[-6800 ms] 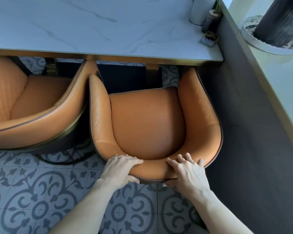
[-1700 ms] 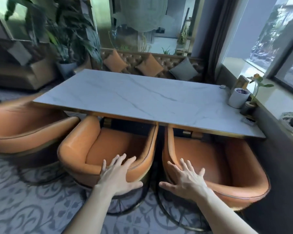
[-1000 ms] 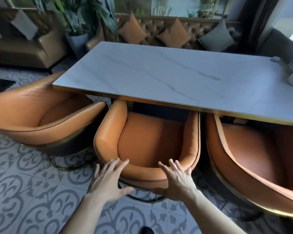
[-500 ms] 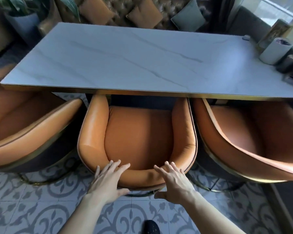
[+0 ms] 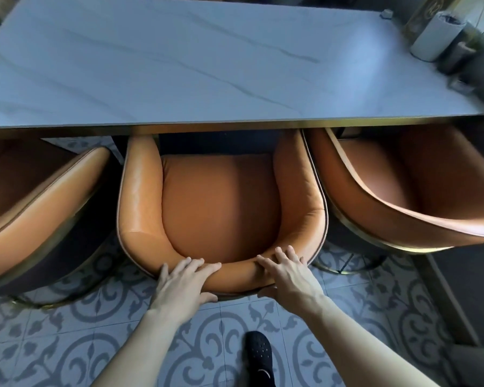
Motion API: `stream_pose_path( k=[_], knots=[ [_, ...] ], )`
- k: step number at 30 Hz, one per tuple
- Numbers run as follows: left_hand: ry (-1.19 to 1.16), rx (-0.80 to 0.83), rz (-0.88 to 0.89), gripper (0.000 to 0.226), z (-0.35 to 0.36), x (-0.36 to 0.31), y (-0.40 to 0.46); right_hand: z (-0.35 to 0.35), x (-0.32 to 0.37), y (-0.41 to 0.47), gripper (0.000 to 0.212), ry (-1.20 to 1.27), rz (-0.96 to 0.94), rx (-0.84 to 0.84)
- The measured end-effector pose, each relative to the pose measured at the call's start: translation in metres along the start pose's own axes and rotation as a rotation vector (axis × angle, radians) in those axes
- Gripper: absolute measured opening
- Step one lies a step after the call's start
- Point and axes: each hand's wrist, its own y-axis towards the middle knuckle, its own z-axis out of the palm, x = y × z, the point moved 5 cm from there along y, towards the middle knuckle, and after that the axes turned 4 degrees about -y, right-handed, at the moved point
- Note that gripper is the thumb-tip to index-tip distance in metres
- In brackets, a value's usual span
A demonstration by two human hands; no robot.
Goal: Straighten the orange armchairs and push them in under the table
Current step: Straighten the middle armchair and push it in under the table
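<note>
A left armchair (image 5: 39, 213) sits angled at the marble desk (image 5: 207, 65), beside the middle armchair (image 5: 221, 202) tucked squarely under the desk edge. The left hand (image 5: 183, 280) and right hand (image 5: 289, 275) each close their grip over its curved backrest, thumbs underneath; the right armchair (image 5: 403, 191) stands skewed

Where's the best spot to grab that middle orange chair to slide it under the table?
Grip the curved top of the backrest of the middle chair from behind, as the left hand and right hand do: its open front faces the table.
</note>
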Motion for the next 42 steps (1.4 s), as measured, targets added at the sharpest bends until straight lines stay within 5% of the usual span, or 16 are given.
stream_pose_path(
  k=[42],
  knots=[
    [0.019,-0.095,-0.069,0.072,-0.028,-0.010,0.046,-0.033,-0.030,0.063,0.077,0.171,-0.011,-0.059]
  ],
)
